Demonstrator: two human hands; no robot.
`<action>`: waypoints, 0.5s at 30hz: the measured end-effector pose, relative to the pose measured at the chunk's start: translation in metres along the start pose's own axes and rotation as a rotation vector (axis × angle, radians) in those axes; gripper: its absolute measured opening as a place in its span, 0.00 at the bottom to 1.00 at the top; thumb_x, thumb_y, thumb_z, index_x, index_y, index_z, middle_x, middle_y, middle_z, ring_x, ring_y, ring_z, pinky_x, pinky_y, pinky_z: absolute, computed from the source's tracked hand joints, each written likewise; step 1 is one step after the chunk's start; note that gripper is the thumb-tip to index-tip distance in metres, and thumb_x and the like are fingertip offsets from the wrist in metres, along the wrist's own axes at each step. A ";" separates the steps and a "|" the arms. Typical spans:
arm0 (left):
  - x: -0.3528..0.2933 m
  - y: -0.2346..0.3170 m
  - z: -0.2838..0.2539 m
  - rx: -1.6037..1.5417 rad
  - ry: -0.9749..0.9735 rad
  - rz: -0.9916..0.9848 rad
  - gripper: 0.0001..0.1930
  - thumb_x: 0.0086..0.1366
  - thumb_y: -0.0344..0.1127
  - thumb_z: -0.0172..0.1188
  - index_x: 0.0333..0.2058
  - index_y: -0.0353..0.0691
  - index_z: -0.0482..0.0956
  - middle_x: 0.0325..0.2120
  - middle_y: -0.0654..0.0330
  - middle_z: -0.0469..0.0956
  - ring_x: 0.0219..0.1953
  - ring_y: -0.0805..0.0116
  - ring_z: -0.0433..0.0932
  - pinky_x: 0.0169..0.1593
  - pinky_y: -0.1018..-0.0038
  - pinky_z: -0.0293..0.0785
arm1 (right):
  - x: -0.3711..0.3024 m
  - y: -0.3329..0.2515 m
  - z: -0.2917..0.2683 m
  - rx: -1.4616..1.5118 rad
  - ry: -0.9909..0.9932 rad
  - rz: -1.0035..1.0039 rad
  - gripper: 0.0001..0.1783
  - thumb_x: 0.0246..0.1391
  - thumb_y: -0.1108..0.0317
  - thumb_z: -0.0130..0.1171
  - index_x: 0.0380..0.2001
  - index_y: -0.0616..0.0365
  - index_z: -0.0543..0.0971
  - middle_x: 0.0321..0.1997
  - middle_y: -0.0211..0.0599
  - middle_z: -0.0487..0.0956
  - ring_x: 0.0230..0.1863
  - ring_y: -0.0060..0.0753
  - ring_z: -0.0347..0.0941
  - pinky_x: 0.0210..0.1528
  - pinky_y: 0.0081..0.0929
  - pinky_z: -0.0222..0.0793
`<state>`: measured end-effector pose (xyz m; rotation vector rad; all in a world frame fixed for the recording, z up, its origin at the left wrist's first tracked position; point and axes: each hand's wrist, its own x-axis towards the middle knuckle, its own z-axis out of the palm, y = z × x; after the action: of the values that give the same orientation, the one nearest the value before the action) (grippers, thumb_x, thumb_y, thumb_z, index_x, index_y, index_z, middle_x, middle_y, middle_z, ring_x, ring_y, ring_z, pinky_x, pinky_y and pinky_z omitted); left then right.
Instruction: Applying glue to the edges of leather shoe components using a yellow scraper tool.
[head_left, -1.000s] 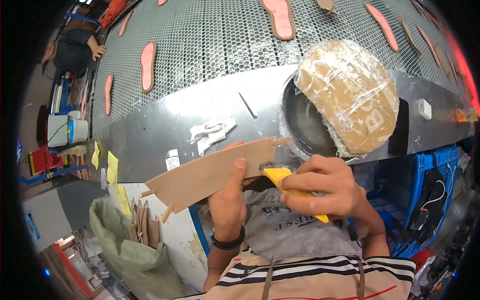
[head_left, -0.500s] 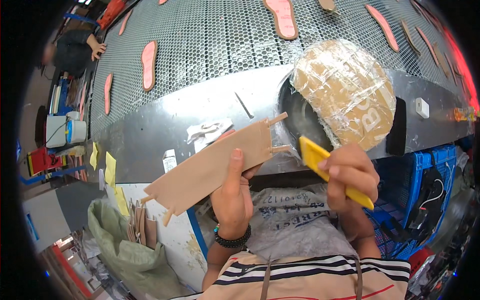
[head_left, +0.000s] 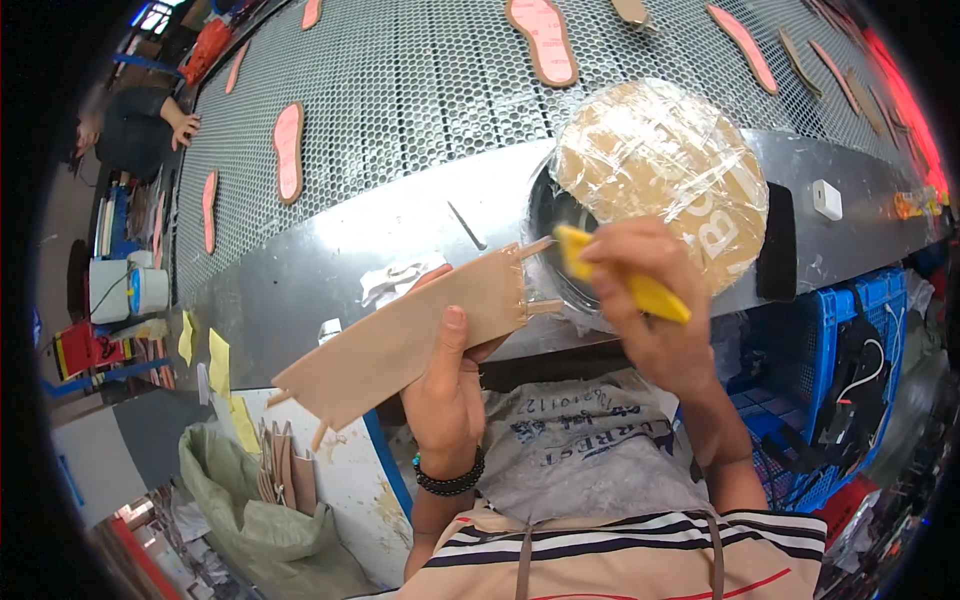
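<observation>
My left hand [head_left: 440,395] grips a long tan leather-like piece [head_left: 400,340] from below, thumb pressed flat on its face. Thin straps stick out of both its ends, and the right end has a shiny band. In my closed right hand [head_left: 665,345] is a yellow brush [head_left: 662,298], its tip close to the upper right strap; motion blur hides whether they touch. Behind the brush stands a round dark pot [head_left: 545,205], partly covered by a cardboard disc [head_left: 650,150] wrapped in clear tape.
Pink insoles [head_left: 289,150] lie scattered on the mesh conveyor [head_left: 400,130] beyond the metal ledge [head_left: 330,250]. A crumpled white paper [head_left: 395,283] lies on that ledge. Blue crates [head_left: 820,340] stand at right, a green sack [head_left: 250,520] at lower left. Another person's hand [head_left: 180,125] rests at far left.
My right hand has moved left and up with the brush, bringing it to the right end of the tan piece. My left hand and the piece have shifted slightly left.
</observation>
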<state>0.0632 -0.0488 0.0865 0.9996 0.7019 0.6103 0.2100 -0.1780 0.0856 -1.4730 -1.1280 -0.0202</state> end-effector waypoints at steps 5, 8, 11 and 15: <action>0.005 0.002 -0.006 0.038 0.002 0.035 0.23 0.70 0.35 0.56 0.59 0.33 0.64 0.53 0.48 0.71 0.54 0.58 0.76 0.49 0.64 0.83 | 0.004 -0.015 -0.002 0.066 0.037 -0.064 0.16 0.53 0.77 0.65 0.45 0.60 0.75 0.40 0.45 0.77 0.39 0.44 0.75 0.41 0.33 0.72; 0.007 0.001 -0.004 0.019 -0.026 0.037 0.23 0.69 0.36 0.57 0.59 0.33 0.65 0.53 0.50 0.71 0.52 0.58 0.77 0.48 0.63 0.83 | 0.004 -0.010 0.000 0.089 -0.076 -0.135 0.18 0.51 0.73 0.68 0.45 0.59 0.76 0.41 0.44 0.78 0.40 0.43 0.75 0.43 0.33 0.71; 0.015 0.011 -0.017 0.172 0.022 0.069 0.19 0.68 0.35 0.59 0.54 0.32 0.71 0.49 0.55 0.75 0.48 0.61 0.78 0.49 0.67 0.80 | -0.003 -0.003 -0.019 -0.015 0.038 0.145 0.16 0.50 0.72 0.70 0.41 0.59 0.77 0.37 0.43 0.77 0.36 0.38 0.74 0.39 0.31 0.70; 0.028 0.065 -0.040 0.750 -0.481 0.078 0.13 0.62 0.33 0.65 0.44 0.34 0.80 0.38 0.59 0.81 0.41 0.66 0.79 0.46 0.72 0.76 | -0.001 -0.029 -0.029 0.043 -0.020 0.194 0.21 0.47 0.68 0.72 0.44 0.59 0.77 0.31 0.39 0.76 0.30 0.35 0.74 0.35 0.29 0.69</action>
<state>0.0412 0.0200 0.1236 1.8002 0.4572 0.1363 0.2076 -0.2062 0.1149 -1.5409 -0.9911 0.1538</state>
